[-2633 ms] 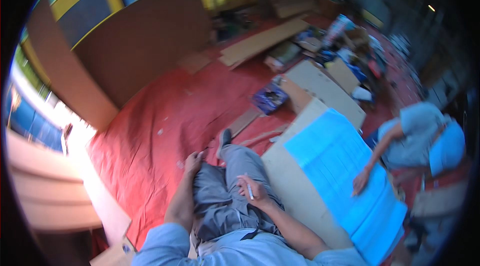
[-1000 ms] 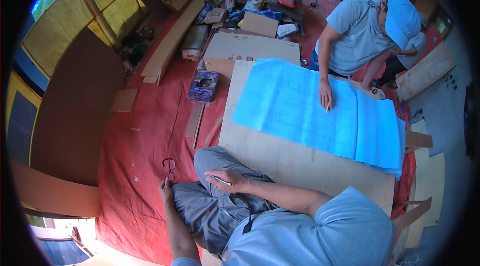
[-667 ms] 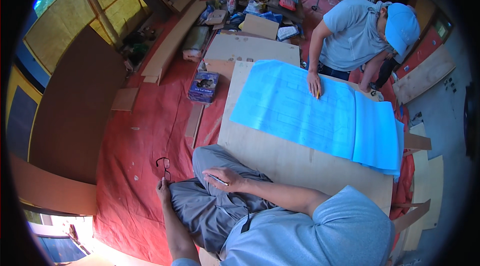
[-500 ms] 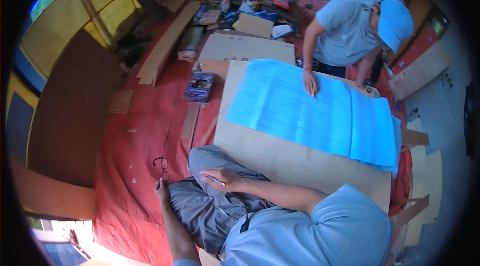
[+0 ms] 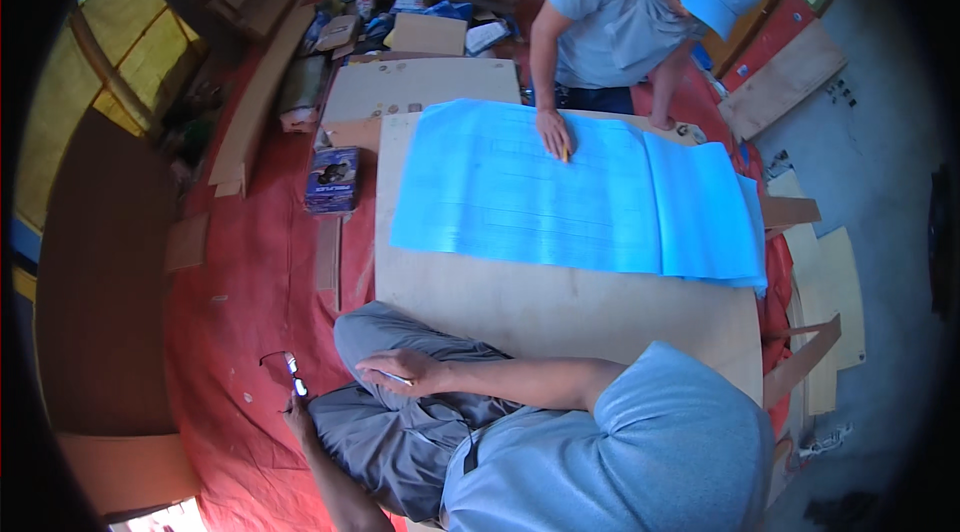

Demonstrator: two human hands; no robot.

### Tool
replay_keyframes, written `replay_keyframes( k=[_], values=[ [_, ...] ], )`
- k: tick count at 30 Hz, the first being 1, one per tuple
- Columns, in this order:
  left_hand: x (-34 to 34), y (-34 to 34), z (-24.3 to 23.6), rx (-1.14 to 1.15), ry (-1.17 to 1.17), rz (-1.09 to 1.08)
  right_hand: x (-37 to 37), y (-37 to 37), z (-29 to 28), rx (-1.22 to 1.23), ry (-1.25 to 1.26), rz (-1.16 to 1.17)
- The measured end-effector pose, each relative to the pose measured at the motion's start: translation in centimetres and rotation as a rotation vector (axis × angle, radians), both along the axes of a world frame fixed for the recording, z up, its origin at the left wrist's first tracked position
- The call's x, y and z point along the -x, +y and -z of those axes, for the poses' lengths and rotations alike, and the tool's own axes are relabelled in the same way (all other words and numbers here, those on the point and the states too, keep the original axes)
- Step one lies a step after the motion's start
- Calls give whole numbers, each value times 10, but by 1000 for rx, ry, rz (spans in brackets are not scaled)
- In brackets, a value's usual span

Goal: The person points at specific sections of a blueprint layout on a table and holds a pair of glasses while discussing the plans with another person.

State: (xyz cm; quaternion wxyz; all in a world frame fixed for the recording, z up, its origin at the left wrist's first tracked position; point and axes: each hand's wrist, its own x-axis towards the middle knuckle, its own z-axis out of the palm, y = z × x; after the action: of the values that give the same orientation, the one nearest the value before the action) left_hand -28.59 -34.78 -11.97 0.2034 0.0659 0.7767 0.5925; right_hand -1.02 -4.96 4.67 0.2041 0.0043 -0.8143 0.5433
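My left hand [image 5: 298,418] is closed on a pair of dark-framed eyeglasses [image 5: 295,374], held beside my left knee over the red sheet. The lenses catch bright light. Above my folded leg, my right hand [image 5: 405,370] grips a slim pen-like stick [image 5: 398,379]; whether it is a pen or a pencil is too small to tell. In front of me a large blue plan sheet [image 5: 530,187] with faint line drawings lies on a pale wooden board [image 5: 560,300]. Across it, a co-worker's hand [image 5: 551,133] rests on the sheet with a small yellow object [image 5: 565,156].
A purple box [image 5: 331,182] stands left of the board on the red floor sheet [image 5: 250,302]. Behind lie another pale board [image 5: 425,87] and a heap of cartons and bags. Brown panels [image 5: 110,282] lean at the left; wood offcuts [image 5: 805,362] lie at the right.
My view has turned, so the scene sits further left and slightly higher. The eyeglasses have tilted and their lenses now shine. Both my hands keep their holds.
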Motion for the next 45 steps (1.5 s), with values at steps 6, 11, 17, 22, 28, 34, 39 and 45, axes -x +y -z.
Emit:
replay_keyframes(
  k=[6,11,17,22,28,34,39,45],
  values=[
    [-9,27,-19,103,41,-14,-3,5,-2,-55,56,27],
    [2,5,-17,41,-20,-41,5,-4,-66,-285,7,-27],
    [12,-8,-8,200,127,-81,45,-12,-48,-556,80,47],
    [-1,17,2,140,45,-24,65,13,20,-816,-168,-154],
    [-7,12,-8,83,29,-90,96,3,18,-776,-228,-256],
    [-17,20,-23,74,39,-94,95,5,18,-726,-251,-258],
    [-5,17,-18,93,23,-93,97,4,13,-727,-257,-228],
    [-9,13,-15,232,83,-97,98,3,17,-705,-202,-203]
  ],
)
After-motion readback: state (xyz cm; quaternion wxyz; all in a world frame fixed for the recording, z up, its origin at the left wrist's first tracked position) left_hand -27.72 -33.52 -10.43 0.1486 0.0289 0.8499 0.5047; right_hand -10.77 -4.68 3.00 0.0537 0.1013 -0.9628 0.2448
